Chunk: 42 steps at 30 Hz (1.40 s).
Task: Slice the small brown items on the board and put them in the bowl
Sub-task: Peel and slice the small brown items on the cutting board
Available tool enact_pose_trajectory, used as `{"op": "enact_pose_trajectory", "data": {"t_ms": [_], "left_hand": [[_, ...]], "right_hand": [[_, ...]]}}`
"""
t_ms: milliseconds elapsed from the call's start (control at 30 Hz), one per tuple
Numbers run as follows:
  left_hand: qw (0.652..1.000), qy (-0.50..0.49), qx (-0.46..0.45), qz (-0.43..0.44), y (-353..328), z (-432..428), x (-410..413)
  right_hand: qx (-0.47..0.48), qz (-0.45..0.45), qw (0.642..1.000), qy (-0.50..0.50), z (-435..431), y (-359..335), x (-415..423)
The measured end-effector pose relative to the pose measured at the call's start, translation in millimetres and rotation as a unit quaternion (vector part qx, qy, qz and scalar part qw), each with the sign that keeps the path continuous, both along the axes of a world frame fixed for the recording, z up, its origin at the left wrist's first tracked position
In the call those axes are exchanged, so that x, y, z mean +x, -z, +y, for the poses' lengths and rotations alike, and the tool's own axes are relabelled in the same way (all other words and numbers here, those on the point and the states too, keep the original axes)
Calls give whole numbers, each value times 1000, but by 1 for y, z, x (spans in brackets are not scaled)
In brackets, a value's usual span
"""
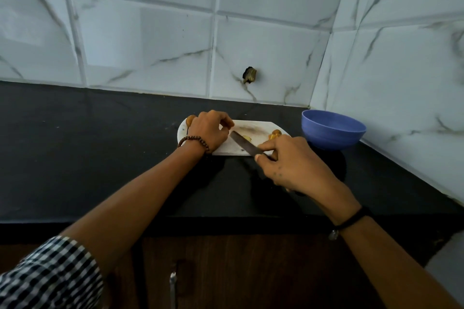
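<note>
A white cutting board [261, 126] lies on the black counter. My left hand [209, 130] rests on the board's left part, fingers curled round a small brown item that is mostly hidden. Another brown item [190, 120] peeks out behind that hand. My right hand [288, 162] grips a knife [244, 144] by the handle, its blade angled up-left toward my left hand. A pale slice [247, 137] lies by the blade. More brown pieces [274, 134] sit at the board's right end. A blue bowl [332, 130] stands right of the board; its inside is not visible.
The black counter [100, 148] stretches wide to the left. Tiled walls close off the back and right, forming a corner behind the bowl. A dark hole [249, 75] marks the back wall. Brown cabinet fronts [238, 271] sit below the counter edge.
</note>
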<state>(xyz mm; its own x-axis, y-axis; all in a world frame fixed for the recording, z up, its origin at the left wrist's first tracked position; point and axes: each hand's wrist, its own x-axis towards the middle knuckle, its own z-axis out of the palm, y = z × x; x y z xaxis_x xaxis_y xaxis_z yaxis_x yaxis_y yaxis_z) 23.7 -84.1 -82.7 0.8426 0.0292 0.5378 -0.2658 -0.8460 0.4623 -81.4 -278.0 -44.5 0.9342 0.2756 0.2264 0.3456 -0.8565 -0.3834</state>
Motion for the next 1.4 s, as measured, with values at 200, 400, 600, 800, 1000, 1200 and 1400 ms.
{"op": "enact_pose_trajectory", "data": {"t_ms": [200,400,600,800,1000,1200,1400], "left_hand": [[999,-19,38,19,0,-1,1],[999,-18,48,19,0,-3,-1],[999,-16,43,21,-1,-2,-1],[999,-11,38,19,-2,2,-2],[974,-199,95,-45,-12,30,-7],[974,-208,87,6,-9,50,-8],[970,-190,149,-12,-12,48,-3]], "right_hand": [[6,-4,999,41,-12,7,13],[17,20,997,76,-33,4,23],[30,10,998,46,-27,9,25],[25,10,998,63,-25,8,30],[47,-45,997,49,-16,6,41],[42,-75,996,20,7,3,67],[64,-118,991,9,15,16,83]]}}
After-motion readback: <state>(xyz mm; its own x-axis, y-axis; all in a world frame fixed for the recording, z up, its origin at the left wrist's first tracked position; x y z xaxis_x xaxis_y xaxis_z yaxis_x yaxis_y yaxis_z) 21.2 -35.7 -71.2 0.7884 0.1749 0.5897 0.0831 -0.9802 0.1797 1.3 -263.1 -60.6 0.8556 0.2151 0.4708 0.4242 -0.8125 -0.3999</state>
